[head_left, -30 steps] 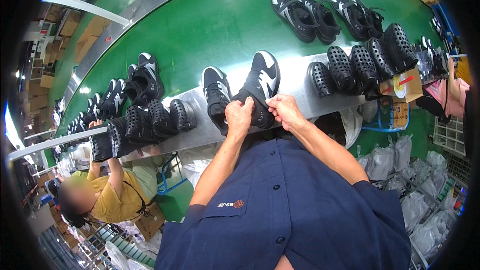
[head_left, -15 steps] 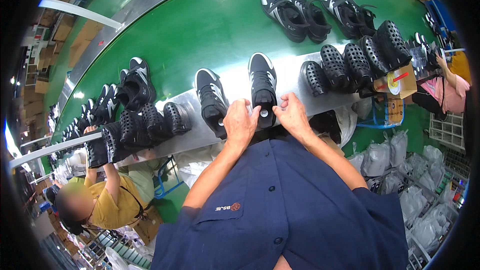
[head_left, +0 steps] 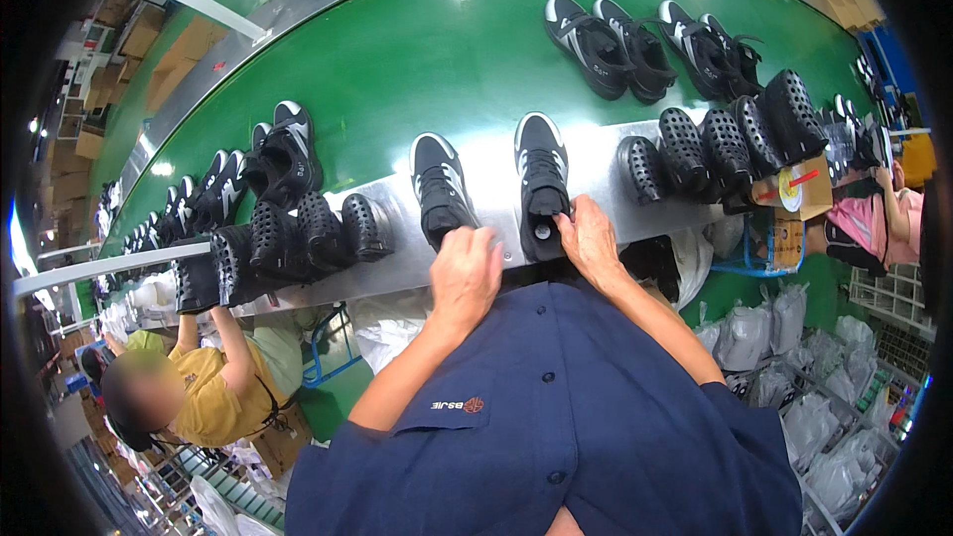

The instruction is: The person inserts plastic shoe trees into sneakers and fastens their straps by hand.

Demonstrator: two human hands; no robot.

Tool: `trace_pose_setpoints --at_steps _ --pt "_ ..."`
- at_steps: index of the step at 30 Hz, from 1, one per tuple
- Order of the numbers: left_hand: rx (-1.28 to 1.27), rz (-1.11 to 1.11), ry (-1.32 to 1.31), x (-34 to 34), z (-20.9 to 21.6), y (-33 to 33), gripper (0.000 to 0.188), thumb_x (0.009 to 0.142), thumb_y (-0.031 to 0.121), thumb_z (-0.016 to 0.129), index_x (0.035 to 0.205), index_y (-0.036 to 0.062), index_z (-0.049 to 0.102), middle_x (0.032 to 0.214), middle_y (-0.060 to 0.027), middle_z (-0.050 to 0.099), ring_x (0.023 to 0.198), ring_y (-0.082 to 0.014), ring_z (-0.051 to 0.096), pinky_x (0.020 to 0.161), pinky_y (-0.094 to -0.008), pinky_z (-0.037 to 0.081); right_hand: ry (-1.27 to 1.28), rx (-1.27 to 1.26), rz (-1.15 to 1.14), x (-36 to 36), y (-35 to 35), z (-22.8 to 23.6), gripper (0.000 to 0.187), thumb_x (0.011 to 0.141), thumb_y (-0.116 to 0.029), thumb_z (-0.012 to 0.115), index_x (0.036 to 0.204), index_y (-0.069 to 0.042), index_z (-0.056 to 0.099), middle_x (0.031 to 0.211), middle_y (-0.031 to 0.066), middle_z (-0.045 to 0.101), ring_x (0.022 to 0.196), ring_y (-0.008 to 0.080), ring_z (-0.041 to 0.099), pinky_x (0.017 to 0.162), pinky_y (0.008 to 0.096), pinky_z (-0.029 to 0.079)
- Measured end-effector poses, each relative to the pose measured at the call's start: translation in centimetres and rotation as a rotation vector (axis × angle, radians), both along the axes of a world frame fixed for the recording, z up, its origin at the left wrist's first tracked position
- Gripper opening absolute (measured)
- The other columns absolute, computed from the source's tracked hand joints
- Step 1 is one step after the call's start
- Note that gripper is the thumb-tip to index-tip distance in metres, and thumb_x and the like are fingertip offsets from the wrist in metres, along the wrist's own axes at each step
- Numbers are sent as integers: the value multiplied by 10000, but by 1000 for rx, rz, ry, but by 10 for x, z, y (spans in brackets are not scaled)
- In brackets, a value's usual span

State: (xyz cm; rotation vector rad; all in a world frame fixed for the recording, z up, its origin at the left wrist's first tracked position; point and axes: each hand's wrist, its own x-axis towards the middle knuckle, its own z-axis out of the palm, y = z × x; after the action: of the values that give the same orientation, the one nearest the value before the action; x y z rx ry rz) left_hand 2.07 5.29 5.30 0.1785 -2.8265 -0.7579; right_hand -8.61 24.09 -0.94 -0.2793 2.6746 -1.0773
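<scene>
Two black sneakers with white trim stand side by side before me, toes pointing away and heels at the metal table edge. My right hand [head_left: 593,240] is at the heel of the right sneaker [head_left: 543,174], thumb and fingers pinching its collar. A round pale sticker shows inside this shoe. My left hand [head_left: 465,273] is curled beside the heel of the left sneaker [head_left: 438,184] and covers part of it. Its thumb side is a little blurred, and whatever its fingers hold, if anything, is hidden.
Black perforated shoe forms stand at the left [head_left: 320,230] and right [head_left: 682,151] on the metal ledge [head_left: 407,283]. More sneakers [head_left: 594,48] rest on the green surface [head_left: 417,60]. A co-worker in yellow [head_left: 213,392] handles forms at left; another in pink [head_left: 862,223] is at right.
My left hand has drawn back from the right sneaker's heel toward the left sneaker's heel. My right hand stays at the right sneaker. The whole view has shifted slightly.
</scene>
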Motion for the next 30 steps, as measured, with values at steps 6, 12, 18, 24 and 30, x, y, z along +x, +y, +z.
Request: trace_pose_setpoints --at_steps 6,12,18,24,30 --pt "90 -62 -87 37 -33 -30 585 766 11 723 1299 86 496 1048 -209 595 1016 -399 573 868 -475 488 260 22 358 -7 -50 -3 162 924 -154 584 942 -1 536 860 230 604 790 430 629 702 504 534" --pt "110 -85 -544 4 -20 -22 721 789 168 771 1435 188 452 953 -232 652 925 -415 617 845 -487 497 104 21 378 -14 -61 -6 274 905 -207 642 1020 38 604 931 224 658 839 406 668 752 470 549" --pt "-87 -91 -336 -31 -28 -24 263 740 186 767 934 75 628 744 -185 671 753 -392 668 672 -506 530 -171 -90 218 -31 -29 26 395 860 -239 684 1105 70 665 990 247 696 879 360 695 816 424 538" --pt "-128 -24 -295 -106 -33 -119 339 771 299 796 1006 88 672 782 -196 694 812 -392 683 754 -491 551 -4 214 291 -113 -16 73 389 859 -269 694 1122 13 651 982 225 704 951 407 675 855 462 534" --pt "-253 107 -424 -106 32 -135 549 825 290 767 1318 139 578 1160 -162 642 1124 -365 575 901 -436 497 29 572 90 -252 10 77 348 799 -194 611 1016 59 712 1087 295 681 1032 434 664 915 499 516"
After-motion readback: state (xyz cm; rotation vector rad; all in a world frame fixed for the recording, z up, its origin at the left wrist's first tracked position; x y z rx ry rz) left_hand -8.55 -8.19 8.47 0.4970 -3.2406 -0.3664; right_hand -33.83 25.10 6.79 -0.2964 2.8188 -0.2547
